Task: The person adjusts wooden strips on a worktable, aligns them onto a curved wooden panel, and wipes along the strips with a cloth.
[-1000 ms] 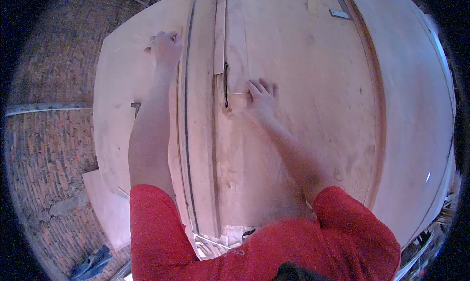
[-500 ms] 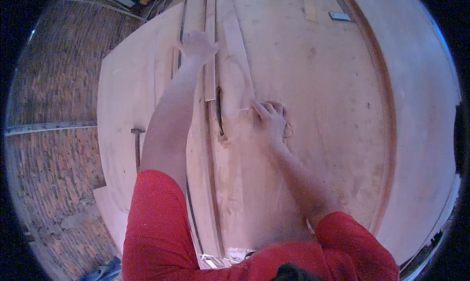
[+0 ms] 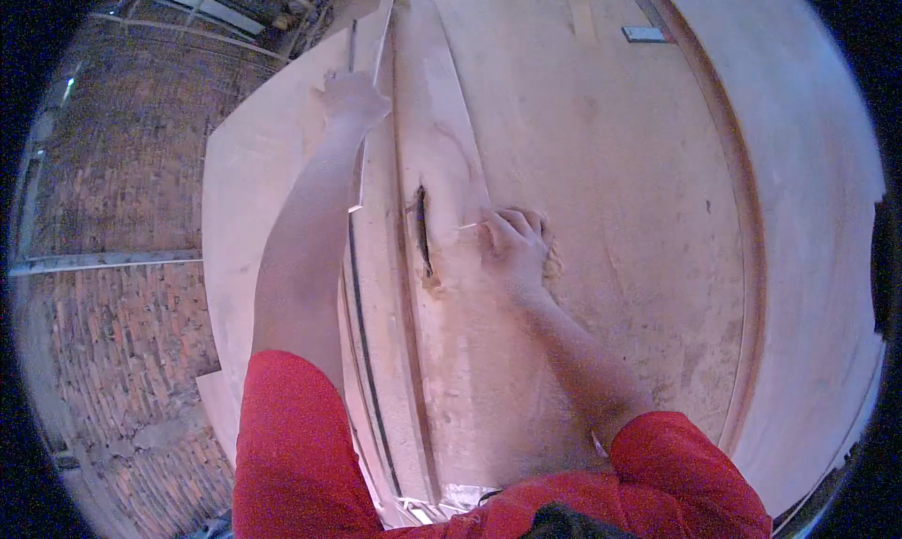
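My left hand (image 3: 352,99) is closed around a thin pale wooden strip (image 3: 383,41), which slants along the large wooden panel (image 3: 611,163). A wider, tapering thin board (image 3: 442,78) lies to the right of that strip. My right hand (image 3: 513,248) rests with curled fingers at the near end of the wider board, gripping its edge. A small patch of light brown material (image 3: 553,257) shows beside the right hand. Between my hands a narrow dark object (image 3: 422,231) lies lengthwise on the surface.
A long raised wooden edge (image 3: 738,182) curves down the right side. Near the top right lies a small metallic-looking rectangular piece (image 3: 645,34). Long strips with a dark line (image 3: 362,342) run toward my body. A brick wall (image 3: 132,332) stands at left.
My left hand first moved right onto the thin strip, then shifted back left with it, away from the wider board. My right hand has closed at the board's end. The hammer at left is now hidden.
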The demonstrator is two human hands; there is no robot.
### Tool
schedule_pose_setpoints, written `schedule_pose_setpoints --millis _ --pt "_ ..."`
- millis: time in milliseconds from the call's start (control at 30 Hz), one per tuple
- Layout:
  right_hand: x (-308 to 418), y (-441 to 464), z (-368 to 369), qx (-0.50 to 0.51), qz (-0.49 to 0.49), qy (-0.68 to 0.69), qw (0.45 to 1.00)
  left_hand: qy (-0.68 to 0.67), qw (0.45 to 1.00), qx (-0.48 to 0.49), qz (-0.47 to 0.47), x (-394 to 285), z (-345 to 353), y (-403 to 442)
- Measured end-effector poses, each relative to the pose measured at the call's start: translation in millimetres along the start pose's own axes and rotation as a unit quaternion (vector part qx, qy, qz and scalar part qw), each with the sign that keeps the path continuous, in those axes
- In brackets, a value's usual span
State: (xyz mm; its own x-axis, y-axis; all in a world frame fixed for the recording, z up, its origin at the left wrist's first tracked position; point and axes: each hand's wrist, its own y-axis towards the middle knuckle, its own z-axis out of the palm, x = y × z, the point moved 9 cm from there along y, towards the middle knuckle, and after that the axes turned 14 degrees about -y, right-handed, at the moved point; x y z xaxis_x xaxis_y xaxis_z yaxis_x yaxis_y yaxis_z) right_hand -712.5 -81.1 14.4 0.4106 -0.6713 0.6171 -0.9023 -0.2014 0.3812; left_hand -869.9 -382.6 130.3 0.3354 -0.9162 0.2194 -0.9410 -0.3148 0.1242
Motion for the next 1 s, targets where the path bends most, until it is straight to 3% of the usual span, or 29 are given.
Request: schedule_pose_setpoints --millis 67,133,233,300,433,533,567,633,733,800,933,1000 --pt "1.8 -1.7 -3.3 -0.003 -0.009 -0.016 1.000 0.012 0.999 -0.030 0.006 25.0 -29.9 -3.5" --pt "3.9 -2.3 -8.7 -0.005 -0.017 -0.027 0.999 -0.108 0.992 -0.001 -0.070 81.5 -41.0 -8.3" --pt "8.0 2.0 -13.0 0.026 -0.015 -0.025 0.999 -0.146 0.987 -0.048 -0.054 142.2 -95.9 -56.1" --pt "8.9 4.0 -13.0 0.038 0.004 -0.081 0.996 -0.186 0.977 -0.047 -0.097 173.7 -126.6 -125.6" --pt "0.5 -0.4 -4.0 0.041 -0.027 -0.037 0.998 -0.245 0.954 -0.079 -0.155 196.1 -166.0 -314.6" --pt "-1.2 -0.2 -27.4 -0.011 -0.003 -0.029 1.000 -0.208 0.956 -0.126 -0.166 223.1 -143.5 -467.3" --pt "-10.7 0.4 -39.2 0.050 0.115 0.076 0.989 -0.222 0.947 -0.107 -0.207 219.9 -141.0 -511.8" --pt "-20.0 -16.8 -44.5 0.112 0.216 0.174 0.954 -0.243 0.931 -0.096 -0.254 209.5 -134.7 -592.7" --pt "-52.6 -50.7 -85.7 0.059 0.217 0.171 0.959 -0.292 0.908 -0.084 -0.290 190.1 -117.1 -693.7" --pt "-63.9 -99.3 -120.4 0.092 0.252 0.245 0.932 -0.255 0.919 -0.059 -0.296 177.9 -104.7 -743.7" --pt "-61.5 -214.8 -205.0 0.118 0.211 0.237 0.941 -0.261 0.920 -0.101 -0.273 168.1 -104.5 -811.4" --pt "-37.4 -300.2 -232.5 0.300 0.338 0.339 0.825 -0.134 0.942 -0.226 -0.210 143.4 -149.3 -831.6"
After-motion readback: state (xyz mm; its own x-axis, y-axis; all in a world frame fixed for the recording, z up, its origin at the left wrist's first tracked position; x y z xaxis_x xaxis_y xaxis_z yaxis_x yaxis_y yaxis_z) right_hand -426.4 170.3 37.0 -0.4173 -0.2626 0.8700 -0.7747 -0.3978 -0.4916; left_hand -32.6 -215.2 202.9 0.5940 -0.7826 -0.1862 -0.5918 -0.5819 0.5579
